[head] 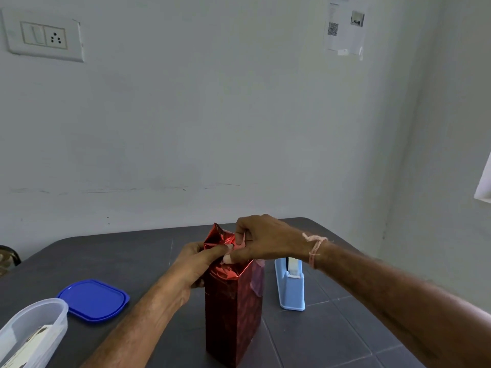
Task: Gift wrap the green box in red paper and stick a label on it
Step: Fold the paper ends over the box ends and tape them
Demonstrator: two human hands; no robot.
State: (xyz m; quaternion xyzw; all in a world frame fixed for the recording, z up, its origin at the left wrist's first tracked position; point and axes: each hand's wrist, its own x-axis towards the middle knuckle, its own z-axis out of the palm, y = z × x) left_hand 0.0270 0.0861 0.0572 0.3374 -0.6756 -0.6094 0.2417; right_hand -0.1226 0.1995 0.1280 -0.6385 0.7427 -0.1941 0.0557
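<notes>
Grey-white wall (239, 115) is filling the upper view, carrying a switch plate (43, 35) at far left. Below it, a clear plastic container (32, 330) is sitting at the near-left corner of the dark table (119, 261), with a blue lid (94, 300) lying flat just beside it. At the middle the box (233, 314), covered in shiny red paper (220, 237), is standing upright. The left grip (196, 264) is curling round its upper left side, thumb pressing the crumpled foil, while the right grip (263, 243) is pinching the loose paper on top. A light-blue tape dispenser (289, 285) is sitting just right of the box, and a printed notice (345, 27) is hanging high up.
</notes>
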